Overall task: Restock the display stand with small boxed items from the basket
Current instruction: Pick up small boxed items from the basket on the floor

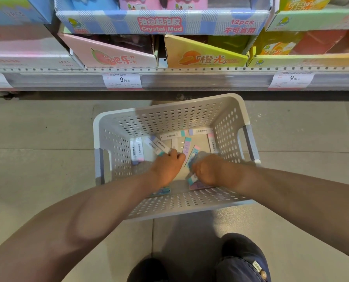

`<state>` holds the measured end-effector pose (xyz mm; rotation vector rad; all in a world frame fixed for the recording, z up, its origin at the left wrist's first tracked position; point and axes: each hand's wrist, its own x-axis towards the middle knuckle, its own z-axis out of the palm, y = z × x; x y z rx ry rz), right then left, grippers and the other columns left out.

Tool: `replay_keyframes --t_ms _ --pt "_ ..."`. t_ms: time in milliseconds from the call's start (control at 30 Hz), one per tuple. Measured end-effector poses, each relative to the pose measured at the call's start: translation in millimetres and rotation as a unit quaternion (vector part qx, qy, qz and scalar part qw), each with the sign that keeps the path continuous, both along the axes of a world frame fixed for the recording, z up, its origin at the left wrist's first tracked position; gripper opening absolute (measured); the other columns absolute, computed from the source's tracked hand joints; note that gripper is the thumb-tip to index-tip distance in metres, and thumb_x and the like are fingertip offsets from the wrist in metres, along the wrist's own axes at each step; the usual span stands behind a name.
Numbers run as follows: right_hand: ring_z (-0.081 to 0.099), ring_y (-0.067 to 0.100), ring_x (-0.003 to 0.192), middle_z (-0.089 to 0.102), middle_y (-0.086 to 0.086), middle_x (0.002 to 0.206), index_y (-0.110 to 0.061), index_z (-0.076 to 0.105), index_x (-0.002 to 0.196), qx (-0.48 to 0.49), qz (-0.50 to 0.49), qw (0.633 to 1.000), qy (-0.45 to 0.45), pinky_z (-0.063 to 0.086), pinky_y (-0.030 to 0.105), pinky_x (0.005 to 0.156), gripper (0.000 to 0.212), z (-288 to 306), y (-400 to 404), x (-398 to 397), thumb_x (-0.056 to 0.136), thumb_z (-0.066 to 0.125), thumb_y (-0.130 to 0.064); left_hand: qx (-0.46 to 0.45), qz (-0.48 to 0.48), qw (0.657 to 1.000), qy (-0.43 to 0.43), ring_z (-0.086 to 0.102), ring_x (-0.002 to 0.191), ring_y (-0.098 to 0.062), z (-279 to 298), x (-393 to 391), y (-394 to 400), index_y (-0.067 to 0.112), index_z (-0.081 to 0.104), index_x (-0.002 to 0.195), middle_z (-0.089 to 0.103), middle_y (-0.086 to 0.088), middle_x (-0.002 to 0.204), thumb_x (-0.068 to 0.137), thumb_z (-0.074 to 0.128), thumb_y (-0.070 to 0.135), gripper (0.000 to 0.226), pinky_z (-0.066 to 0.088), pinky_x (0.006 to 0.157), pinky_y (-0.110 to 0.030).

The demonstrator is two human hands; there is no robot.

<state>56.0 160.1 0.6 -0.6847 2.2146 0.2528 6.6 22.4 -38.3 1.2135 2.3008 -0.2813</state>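
Both hands reached into the basket (226,123) on the floor (37,129), below the shelf (169,78).

Small boxes (170,135) are scattered over the basket bottom. The left hand (167,165) is curled over boxes near the centre; the right hand (206,169) grips a box (192,178) near the front wall.

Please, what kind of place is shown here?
Most likely a shop aisle: a shelf rail with a 9.90 price tag, cardboard display boxes such as Crystal Mud, and a white basket on the floor.
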Motion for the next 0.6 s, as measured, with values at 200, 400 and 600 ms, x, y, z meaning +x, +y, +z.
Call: replay_keyframes --t_ms 200,400,600 --pt "0.054 0.023 0.087 0.056 0.002 0.099 -0.011 0.050 0.122 0.053 -0.010 0.998 0.040 0.038 0.030 0.062 0.034 17 2 -15 0.093 0.040 -0.026 0.106 0.203 0.972 -0.058 0.061 0.090 -0.034 8 -11 -2 -0.003 0.037 0.123 0.056 -0.024 0.110 0.090 0.044 0.009 0.036 0.047 0.067 -0.035" --pt "0.063 0.033 0.095 0.064 0.013 0.110 -0.002 0.042 0.127 0.004 -0.036 0.990 0.135 0.047 0.037 0.069 0.035 5 2 -27 0.092 0.044 -0.004 0.094 0.348 0.927 -0.100 0.060 0.102 -0.034 3 -22 20 -0.002 0.044 0.115 0.059 -0.020 0.112 0.090 0.056 0.027 0.040 0.041 0.070 -0.034" --pt "0.060 0.035 0.104 0.060 0.019 0.119 0.002 0.046 0.124 0.017 -0.022 0.990 0.141 0.049 0.039 0.078 0.034 -2 -9 -26 0.091 0.039 0.002 0.069 0.349 0.928 -0.113 0.061 0.095 -0.034 5 -22 24 -0.002 0.057 0.101 0.063 -0.019 0.105 0.088 0.057 0.019 0.025 0.043 0.068 -0.034"
